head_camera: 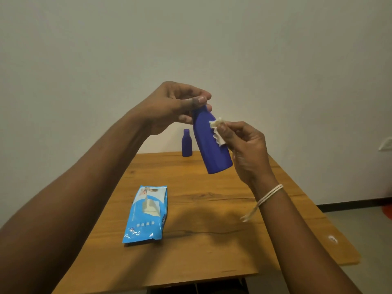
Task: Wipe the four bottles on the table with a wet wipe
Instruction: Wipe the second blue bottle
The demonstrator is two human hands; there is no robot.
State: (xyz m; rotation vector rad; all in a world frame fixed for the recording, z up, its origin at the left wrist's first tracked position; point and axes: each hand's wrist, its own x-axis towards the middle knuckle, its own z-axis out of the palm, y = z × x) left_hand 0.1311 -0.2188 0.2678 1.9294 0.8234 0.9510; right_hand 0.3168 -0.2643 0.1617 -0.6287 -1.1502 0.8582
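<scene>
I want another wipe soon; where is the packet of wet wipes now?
In the head view the wipes packet lies flat on the wooden table, under the left forearm.

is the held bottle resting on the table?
No, the left hand holds the bottle by its neck, tilted in the air above the table.

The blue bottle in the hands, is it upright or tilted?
Tilted. The blue bottle leans, its top gripped by the left hand, base lower right, off the table.
</scene>
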